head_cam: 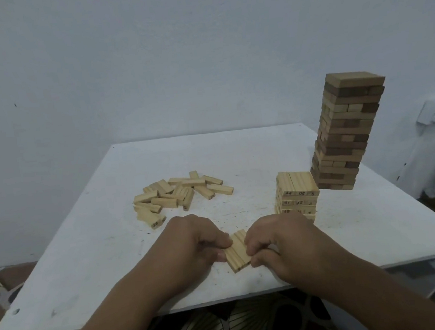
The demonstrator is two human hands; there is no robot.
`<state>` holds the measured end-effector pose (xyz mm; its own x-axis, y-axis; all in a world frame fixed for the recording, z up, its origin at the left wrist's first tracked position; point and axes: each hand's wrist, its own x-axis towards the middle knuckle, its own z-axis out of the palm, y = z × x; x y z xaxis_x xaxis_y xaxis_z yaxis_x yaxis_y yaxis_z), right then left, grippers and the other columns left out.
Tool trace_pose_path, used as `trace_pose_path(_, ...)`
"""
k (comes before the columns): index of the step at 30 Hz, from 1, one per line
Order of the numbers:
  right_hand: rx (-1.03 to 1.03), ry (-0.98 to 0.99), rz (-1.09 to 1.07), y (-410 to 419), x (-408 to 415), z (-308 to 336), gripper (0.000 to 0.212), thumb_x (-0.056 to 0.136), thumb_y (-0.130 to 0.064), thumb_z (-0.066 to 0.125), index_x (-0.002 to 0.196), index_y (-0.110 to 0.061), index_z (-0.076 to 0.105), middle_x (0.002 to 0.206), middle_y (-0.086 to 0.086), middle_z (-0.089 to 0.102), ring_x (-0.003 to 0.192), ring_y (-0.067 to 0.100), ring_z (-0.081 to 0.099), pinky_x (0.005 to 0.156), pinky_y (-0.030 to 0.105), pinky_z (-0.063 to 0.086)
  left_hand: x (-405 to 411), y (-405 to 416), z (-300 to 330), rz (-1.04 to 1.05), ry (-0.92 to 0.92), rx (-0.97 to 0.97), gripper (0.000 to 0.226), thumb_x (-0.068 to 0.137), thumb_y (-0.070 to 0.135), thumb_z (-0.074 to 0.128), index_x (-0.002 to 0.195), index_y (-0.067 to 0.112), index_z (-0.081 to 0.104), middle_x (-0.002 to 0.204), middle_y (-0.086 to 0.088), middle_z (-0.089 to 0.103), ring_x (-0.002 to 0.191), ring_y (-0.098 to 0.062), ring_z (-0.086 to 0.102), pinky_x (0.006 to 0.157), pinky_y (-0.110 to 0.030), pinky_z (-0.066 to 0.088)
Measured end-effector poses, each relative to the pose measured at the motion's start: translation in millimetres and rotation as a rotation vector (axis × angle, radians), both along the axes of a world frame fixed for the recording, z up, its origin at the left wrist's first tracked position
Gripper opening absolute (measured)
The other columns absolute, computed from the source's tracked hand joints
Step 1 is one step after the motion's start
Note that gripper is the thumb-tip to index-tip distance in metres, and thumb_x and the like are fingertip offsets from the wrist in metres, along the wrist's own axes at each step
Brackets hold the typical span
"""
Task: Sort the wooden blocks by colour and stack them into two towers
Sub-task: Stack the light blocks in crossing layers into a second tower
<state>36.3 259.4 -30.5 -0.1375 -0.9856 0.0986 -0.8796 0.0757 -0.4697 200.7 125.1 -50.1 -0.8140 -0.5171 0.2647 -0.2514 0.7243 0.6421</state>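
Together, left hand (191,240) and right hand (279,241) pinch pale blocks (237,250) in a curled grip.

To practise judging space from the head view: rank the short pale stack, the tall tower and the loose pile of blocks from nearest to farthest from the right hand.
1. Short pale stack: just beyond the right hand.
2. Loose pile of blocks: further off, on the table's left.
3. Tall tower: far right corner, behind the short stack.
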Motion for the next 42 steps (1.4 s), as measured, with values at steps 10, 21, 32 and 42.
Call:
trace_pose_path(10,-0.131,0.008,-0.080,6,24,-4,0.030,0.074,-0.052,0.075,0.090,-0.030,0.064,0.091,-0.019,0.057,0.089,0.000,0.051,0.070,0.014,0.039,2,-3,-1,-0.025,-0.074,-0.116,0.015,0.077,0.026,0.083,0.087,0.034,0.077,0.103,0.026,0.067,0.105,0.008,0.054,0.086,-0.011,0.039)
trace_pose_path(21,-0.325,-0.278,-0.020,4,19,-1,0.031,0.065,-0.009,0.076,0.080,-0.029,0.058,0.117,-0.024,0.052,0.116,-0.005,0.049,0.084,0.005,0.040,12,0,20,-0.052,0.016,0.022,0.026,0.069,0.032,0.080,0.088,0.032,0.062,0.116,0.029,0.064,0.117,0.004,0.055,0.099,-0.028,0.040)
trace_pose_path(32,-0.679,-0.211,-0.118,25,-25,47,0.041,0.069,-0.007,0.083,0.094,-0.029,0.061,0.122,-0.015,0.056,0.123,0.012,0.051,0.096,0.027,0.048,-32,20,57,0.001,0.410,0.144,0.062,0.070,0.023,0.084,0.111,0.030,0.038,0.112,0.018,0.072,0.119,-0.013,0.058,0.091,-0.033,0.040)
trace_pose_path(42,-0.606,-0.346,-0.275,37,-73,31,0.038,0.078,-0.009,0.081,0.101,-0.033,0.060,0.128,-0.019,0.054,0.111,0.000,0.062,0.089,0.024,0.056,-93,37,37,0.010,0.395,0.207,0.061,0.086,0.024,0.075,0.128,0.037,0.032,0.110,0.029,0.069,0.113,0.009,0.055,0.090,-0.016,0.039)
